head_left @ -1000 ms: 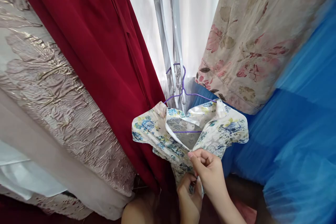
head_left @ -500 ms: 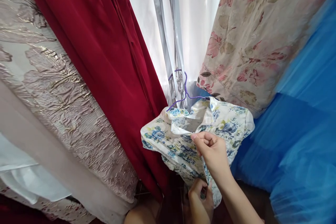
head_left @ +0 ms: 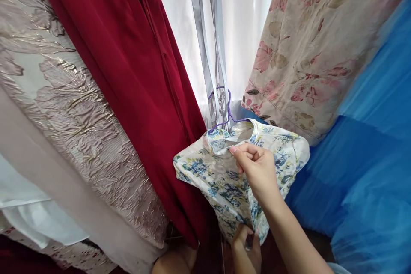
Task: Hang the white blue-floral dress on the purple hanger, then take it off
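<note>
A white blouse (head_left: 210,175) with blue and yellow flowers hangs on a thin purple hanger (head_left: 230,109). My right hand (head_left: 259,171) pinches the front edge of its neckline between thumb and fingertips. Below, near the hem, my left hand (head_left: 246,244) has its fingers closed on the lower front of the cloth. Between both hands the front edge runs taut, almost straight down. The neckline forms a rounded opening under the hanger, and the hanger's right arm is mostly inside the blouse.
A long red garment (head_left: 135,81) hangs close on the left, beside a textured floral one (head_left: 83,107). Grey straps (head_left: 205,30) drop behind the hanger over white cloth (head_left: 244,17). On the right hang a pink-flowered fabric (head_left: 298,51) and blue tulle (head_left: 362,180).
My right hand has lifted the neckline edge upward and slightly left, so the opening looks rounder and the front more closed. My left hand is slightly lower, and the blouse is pulled straighter.
</note>
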Available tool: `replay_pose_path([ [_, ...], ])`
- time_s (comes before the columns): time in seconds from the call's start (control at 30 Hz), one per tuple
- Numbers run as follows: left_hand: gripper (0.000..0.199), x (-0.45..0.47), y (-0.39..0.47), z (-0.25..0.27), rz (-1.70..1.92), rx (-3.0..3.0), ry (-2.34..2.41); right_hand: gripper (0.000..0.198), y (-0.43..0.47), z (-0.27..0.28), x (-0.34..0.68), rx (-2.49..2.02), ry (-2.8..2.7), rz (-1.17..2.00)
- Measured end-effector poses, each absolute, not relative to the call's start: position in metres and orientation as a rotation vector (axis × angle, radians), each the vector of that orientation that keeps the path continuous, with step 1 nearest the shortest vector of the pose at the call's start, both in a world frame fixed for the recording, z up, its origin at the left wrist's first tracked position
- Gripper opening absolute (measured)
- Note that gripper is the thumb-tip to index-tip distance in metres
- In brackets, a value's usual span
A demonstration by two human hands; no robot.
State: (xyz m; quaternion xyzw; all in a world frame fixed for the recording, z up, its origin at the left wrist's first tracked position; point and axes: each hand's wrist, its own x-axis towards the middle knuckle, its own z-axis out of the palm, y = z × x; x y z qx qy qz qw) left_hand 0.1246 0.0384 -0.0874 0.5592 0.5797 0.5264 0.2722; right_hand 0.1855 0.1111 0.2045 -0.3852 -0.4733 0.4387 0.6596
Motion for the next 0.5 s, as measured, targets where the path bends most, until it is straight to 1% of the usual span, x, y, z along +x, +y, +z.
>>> replay_pose_path([
  [0.13,0.028,0.116,0.041,-0.087,1.408,1.547,1.625,0.030,0.112,0.204,0.184,-0.849,-1.094,1.000],
  [0.23,0.025,0.103,0.041,-0.063,1.373,1.604,1.576,0.029,0.109,0.198,0.186,-0.831,-1.106,0.989],
  [0.33,0.011,0.087,0.044,-0.017,1.453,1.687,1.451,0.028,0.104,0.195,0.188,-0.818,-1.128,0.995],
  [0.4,0.013,0.076,0.053,0.025,1.573,1.782,1.383,0.028,0.102,0.195,0.190,-0.820,-1.138,1.007],
  [0.43,0.012,0.071,0.060,0.048,1.696,1.830,1.367,0.028,0.101,0.195,0.191,-0.820,-1.140,1.012],
  [0.47,0.014,0.067,0.068,0.072,1.824,1.890,1.327,0.028,0.100,0.196,0.191,-0.818,-1.141,1.017],
  [0.5,0.019,0.063,0.076,0.097,1.908,1.946,1.291,0.027,0.100,0.197,0.192,-0.812,-1.144,1.019],
])
